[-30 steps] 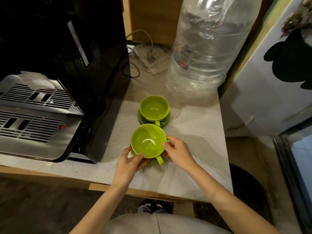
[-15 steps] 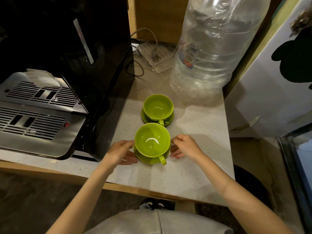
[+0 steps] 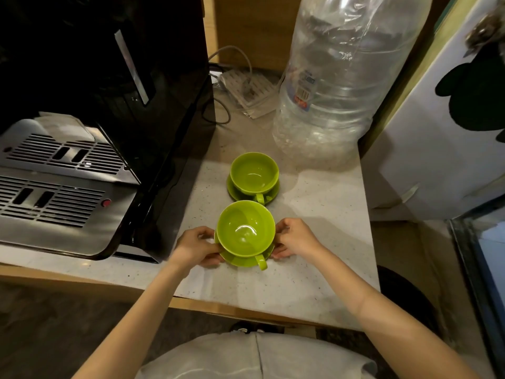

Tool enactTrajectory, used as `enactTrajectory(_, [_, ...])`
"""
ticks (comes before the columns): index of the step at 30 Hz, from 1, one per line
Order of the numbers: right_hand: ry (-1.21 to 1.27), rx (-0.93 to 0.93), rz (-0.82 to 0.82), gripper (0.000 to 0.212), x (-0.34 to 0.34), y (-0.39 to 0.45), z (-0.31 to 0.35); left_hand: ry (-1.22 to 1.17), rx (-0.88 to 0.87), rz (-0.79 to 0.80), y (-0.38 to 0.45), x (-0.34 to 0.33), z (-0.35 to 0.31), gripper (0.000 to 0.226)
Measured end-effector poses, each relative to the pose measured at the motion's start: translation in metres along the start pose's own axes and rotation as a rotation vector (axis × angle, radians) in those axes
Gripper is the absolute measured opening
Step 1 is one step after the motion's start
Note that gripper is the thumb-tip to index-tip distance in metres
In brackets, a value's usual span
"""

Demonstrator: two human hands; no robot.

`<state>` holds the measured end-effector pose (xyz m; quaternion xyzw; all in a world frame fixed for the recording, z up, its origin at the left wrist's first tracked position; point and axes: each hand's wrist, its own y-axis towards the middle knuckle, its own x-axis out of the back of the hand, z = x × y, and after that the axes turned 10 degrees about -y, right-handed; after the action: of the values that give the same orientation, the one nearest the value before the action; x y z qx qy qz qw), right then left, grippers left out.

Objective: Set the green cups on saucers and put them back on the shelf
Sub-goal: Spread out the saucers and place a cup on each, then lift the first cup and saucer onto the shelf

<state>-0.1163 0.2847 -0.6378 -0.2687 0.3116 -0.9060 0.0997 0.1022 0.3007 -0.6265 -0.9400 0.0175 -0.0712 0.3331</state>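
Two green cups stand on green saucers on the pale speckled counter (image 3: 314, 242). The near cup (image 3: 246, 228) rests on its saucer (image 3: 240, 262), handle pointing toward me. My left hand (image 3: 198, 246) grips the saucer's left rim and my right hand (image 3: 295, 237) grips its right rim. Just behind it, the far cup (image 3: 254, 172) sits on its own saucer (image 3: 232, 191), untouched, handle also toward me.
A black coffee machine (image 3: 109, 91) with a metal drip tray (image 3: 54, 187) fills the left. A large clear water bottle (image 3: 341, 77) stands behind the cups, with a power strip (image 3: 248, 91) and cables beside it. A white cabinet (image 3: 451, 132) borders the right.
Both hands have left the near cup's bowl and dropped to the saucer's rim, closing on its two sides. The far cup and saucer have not moved.
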Motion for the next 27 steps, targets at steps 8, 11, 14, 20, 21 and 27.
enactTrajectory(8, [0.076, -0.040, 0.091, 0.016, 0.003, -0.020, -0.008, -0.018, 0.034, 0.122, -0.011, 0.002, 0.001, 0.022])
enactTrajectory(11, [0.112, -0.042, 0.099, 0.015, 0.006, -0.031, -0.011, -0.044, 0.024, 0.169, -0.022, 0.001, -0.001, 0.020])
enactTrajectory(14, [0.195, -0.019, 0.095, 0.013, 0.015, -0.046, -0.008, -0.047, -0.011, 0.186, -0.032, -0.002, -0.009, 0.019])
enactTrajectory(20, [0.347, 0.099, 0.012, 0.014, 0.050, -0.071, 0.012, -0.172, -0.192, 0.241, -0.047, -0.015, -0.041, 0.020])
enactTrajectory(21, [0.377, 0.122, -0.005, 0.014, 0.057, -0.076, 0.018, -0.213, -0.228, 0.239, -0.050, -0.019, -0.047, 0.021])
enactTrajectory(27, [0.497, 0.282, -0.077, 0.012, 0.108, -0.103, 0.062, -0.418, -0.402, 0.314, -0.063, -0.044, -0.106, 0.024])
